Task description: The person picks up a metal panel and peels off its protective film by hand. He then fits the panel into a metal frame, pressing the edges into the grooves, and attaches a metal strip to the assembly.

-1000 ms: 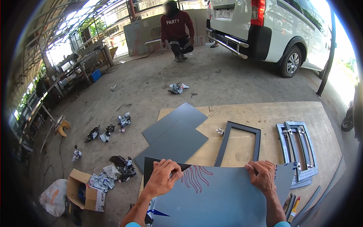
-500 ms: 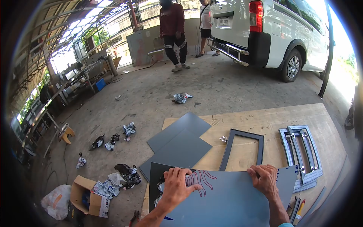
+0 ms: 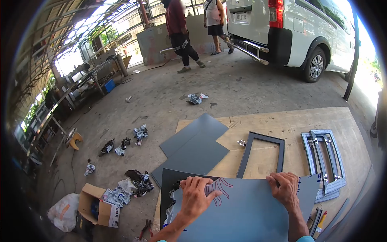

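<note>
Two hands grip the far edge of the blue-grey sheet point(image 3: 246, 209): your left hand point(image 3: 196, 196) curls its fingers over, thumb splayed near red lines point(image 3: 223, 187); your right hand point(image 3: 284, 187) bunches its fingers closed. Beyond your fingertips lie dark flat panels point(image 3: 197, 147) and a rectangular frame point(image 3: 245, 158); stacked frames point(image 3: 319, 157) sit to their right.

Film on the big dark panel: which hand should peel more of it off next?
Probably the left hand: it is beside the crumpled edge of the film, where the dark panel shows bare. The right hand grips the top edge farther along, so it looks better for holding steady.
</note>
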Demonstrator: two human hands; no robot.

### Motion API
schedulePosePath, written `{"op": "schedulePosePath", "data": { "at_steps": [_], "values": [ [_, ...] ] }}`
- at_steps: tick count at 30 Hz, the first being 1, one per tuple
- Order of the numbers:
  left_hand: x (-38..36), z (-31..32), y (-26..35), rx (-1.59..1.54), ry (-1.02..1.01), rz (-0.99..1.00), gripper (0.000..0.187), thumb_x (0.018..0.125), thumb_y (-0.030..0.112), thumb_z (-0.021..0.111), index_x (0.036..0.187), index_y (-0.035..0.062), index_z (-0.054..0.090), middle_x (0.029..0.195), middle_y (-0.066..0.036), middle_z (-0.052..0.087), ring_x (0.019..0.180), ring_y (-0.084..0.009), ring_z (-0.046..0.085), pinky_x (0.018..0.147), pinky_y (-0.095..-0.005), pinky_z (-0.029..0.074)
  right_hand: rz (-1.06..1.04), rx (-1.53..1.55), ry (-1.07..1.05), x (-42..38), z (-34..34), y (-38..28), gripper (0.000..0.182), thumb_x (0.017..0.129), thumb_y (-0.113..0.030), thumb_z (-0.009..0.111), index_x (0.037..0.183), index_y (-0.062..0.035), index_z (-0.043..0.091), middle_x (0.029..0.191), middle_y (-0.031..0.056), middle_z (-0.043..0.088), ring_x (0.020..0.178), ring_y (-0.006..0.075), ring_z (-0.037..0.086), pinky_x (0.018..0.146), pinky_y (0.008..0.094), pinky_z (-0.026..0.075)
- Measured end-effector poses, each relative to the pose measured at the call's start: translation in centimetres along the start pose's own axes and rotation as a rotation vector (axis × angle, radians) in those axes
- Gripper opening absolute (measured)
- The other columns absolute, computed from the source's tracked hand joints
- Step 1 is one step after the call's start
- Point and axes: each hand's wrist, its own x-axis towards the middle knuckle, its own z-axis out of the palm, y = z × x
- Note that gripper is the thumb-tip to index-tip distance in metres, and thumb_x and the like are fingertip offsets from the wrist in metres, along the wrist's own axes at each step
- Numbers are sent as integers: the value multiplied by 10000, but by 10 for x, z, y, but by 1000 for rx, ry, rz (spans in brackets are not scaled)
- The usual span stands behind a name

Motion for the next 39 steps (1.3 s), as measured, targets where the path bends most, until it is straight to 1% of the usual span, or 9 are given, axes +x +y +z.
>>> {"op": "schedulePosePath", "data": {
  "at_steps": [6, 10, 23, 26, 28, 32, 35, 37, 39],
  "values": [
    [5, -8, 3, -9, -131, -22, 396, 665, 388, 780, 861, 102, 589, 814, -13, 532, 804, -187, 473, 780, -362, 319, -6, -4, 14, 3, -6, -7, 127, 777, -154, 670, 718, -45, 643, 537, 60, 548, 466, 212, 480, 530, 333, 358],
    [-1, 3, 5, -106, 10, 97, 445, 679, 370, 776, 948, 91, 557, 942, -36, 520, 833, -199, 476, 792, -361, 322, 12, -6, 52, -3, 3, 1, 141, 780, -147, 664, 709, -30, 628, 541, 76, 534, 470, 233, 469, 535, 346, 356],
    [-1, 5, 26, -136, -20, 23, 288, 695, 258, 756, 820, 97, 552, 833, -21, 523, 864, -202, 474, 761, -346, 291, -19, 37, 28, -13, 2, 3, 171, 857, -147, 590, 783, 1, 638, 692, 114, 629, 611, 285, 573, 628, 358, 419],
    [-1, 15, 36, -294, 89, 131, 292, 715, 240, 741, 819, 65, 533, 795, -26, 503, 869, -215, 469, 753, -348, 304, 267, 54, -98, -12, -11, -1, 206, 891, -139, 559, 837, 50, 623, 718, 135, 619, 612, 249, 542, 603, 348, 418],
    [2, 13, 40, -167, 20, 85, 317, 705, 216, 750, 847, 52, 519, 845, -52, 495, 885, -221, 464, 769, -360, 319, 54, 76, 18, -11, -2, 4, 207, 899, -142, 555, 853, 51, 617, 707, 135, 599, 607, 239, 533, 577, 337, 407],
    [6, 20, 38, -168, -90, 75, 347, 681, 192, 770, 889, 66, 522, 922, -76, 492, 895, -223, 469, 801, -369, 322, 54, 74, 10, -12, -1, 2, 212, 902, -149, 549, 855, 46, 617, 696, 142, 584, 606, 245, 529, 575, 343, 406],
    [8, 2, 43, -285, -395, 10, 372, 674, 167, 774, 932, 67, 526, 939, -92, 486, 898, -228, 484, 826, -365, 322, 170, 53, -62, -11, -12, -11, 215, 899, -156, 554, 850, 42, 620, 704, 139, 593, 616, 251, 537, 593, 342, 415],
    [3, 8, 47, -235, 40, 159, 370, 686, 166, 763, 943, 61, 519, 913, -90, 508, 867, -236, 498, 816, -354, 333, 227, 25, -64, -10, -13, -8, 213, 897, -157, 556, 850, 40, 623, 714, 142, 604, 627, 254, 550, 603, 342, 424],
    [5, 13, 50, -288, 12, 156, 372, 692, 160, 758, 952, 61, 511, 928, -94, 514, 871, -240, 497, 811, -352, 342, 49, 25, 29, -12, -4, 7, 191, 869, -159, 580, 788, 5, 637, 688, 115, 627, 602, 282, 569, 624, 357, 416]
  ]
}}
